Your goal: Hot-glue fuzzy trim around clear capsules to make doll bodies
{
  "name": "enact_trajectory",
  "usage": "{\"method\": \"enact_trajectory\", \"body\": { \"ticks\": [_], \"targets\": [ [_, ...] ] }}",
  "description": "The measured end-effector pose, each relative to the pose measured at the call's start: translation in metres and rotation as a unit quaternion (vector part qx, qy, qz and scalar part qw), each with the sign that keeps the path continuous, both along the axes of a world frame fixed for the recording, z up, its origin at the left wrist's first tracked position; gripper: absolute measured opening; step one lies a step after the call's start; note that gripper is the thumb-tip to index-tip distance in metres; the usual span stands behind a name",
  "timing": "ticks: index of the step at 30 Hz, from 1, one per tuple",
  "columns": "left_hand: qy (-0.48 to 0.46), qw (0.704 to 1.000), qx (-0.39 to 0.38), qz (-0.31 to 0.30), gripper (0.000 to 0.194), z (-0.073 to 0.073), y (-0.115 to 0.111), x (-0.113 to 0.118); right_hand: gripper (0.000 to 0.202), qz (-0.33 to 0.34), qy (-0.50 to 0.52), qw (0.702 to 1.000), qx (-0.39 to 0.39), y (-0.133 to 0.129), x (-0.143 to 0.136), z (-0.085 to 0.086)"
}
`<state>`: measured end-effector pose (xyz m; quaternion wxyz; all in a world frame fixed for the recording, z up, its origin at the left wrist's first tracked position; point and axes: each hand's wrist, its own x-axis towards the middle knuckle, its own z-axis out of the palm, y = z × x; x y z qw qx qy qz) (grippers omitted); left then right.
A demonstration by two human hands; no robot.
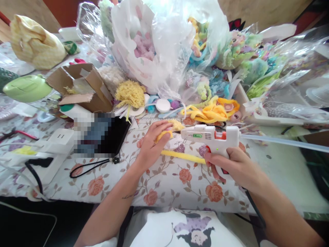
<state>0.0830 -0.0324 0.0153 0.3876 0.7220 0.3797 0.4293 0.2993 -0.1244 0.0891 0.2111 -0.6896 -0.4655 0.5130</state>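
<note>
My right hand (231, 164) is wrapped round the handle of a white hot glue gun (200, 134), one finger at its red trigger. A long translucent glue stick (280, 141) sticks out of the gun's back. The nozzle points left, close to my left hand (151, 142). Pinched in my left fingers is a small yellow fuzzy piece (164, 136), partly hidden by them. A paler yellow tuft (176, 124) shows just beyond the fingertips. Below the gun, a yellow fuzzy strip (182, 156) lies across the flowered cloth (167, 181).
At left lie a phone (115, 135) with a black strap and a white power strip (55, 151) with cords. Behind stand a cardboard box (84, 85), a yellow pompom (130, 93), orange-yellow fuzzy strands (208, 111) and a big plastic bag (167, 44). A white tray (272, 120) is at right.
</note>
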Motion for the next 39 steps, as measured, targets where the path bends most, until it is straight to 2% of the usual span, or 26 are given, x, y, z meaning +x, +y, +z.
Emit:
{"method": "enact_trajectory", "body": {
  "ticks": [5,11,20,26,32,39],
  "targets": [
    [-0.003,1.0,-0.009,-0.003,0.027,0.001,-0.001,0.0,0.036,0.003,0.017,1.0,0.0,0.0,-0.001,-0.001],
    [0.014,1.0,-0.009,0.002,0.027,0.001,-0.001,-0.001,0.033,-0.029,0.012,0.999,0.021,-0.003,-0.002,0.0],
    [-0.003,1.0,-0.01,-0.003,0.027,0.002,0.0,0.0,0.038,0.001,0.007,1.0,-0.007,0.001,-0.003,-0.001],
    [0.0,1.0,-0.007,-0.005,0.027,0.001,0.0,0.0,0.034,-0.008,0.016,1.0,0.011,-0.001,-0.004,0.002],
    [0.005,1.0,-0.011,0.0,0.027,0.002,0.0,0.0,0.039,0.021,-0.024,0.999,0.006,0.002,0.001,0.005],
    [-0.001,1.0,-0.01,-0.005,0.027,0.001,-0.001,-0.001,0.039,0.013,-0.039,0.999,0.002,0.004,0.004,0.009]
  ]
}}
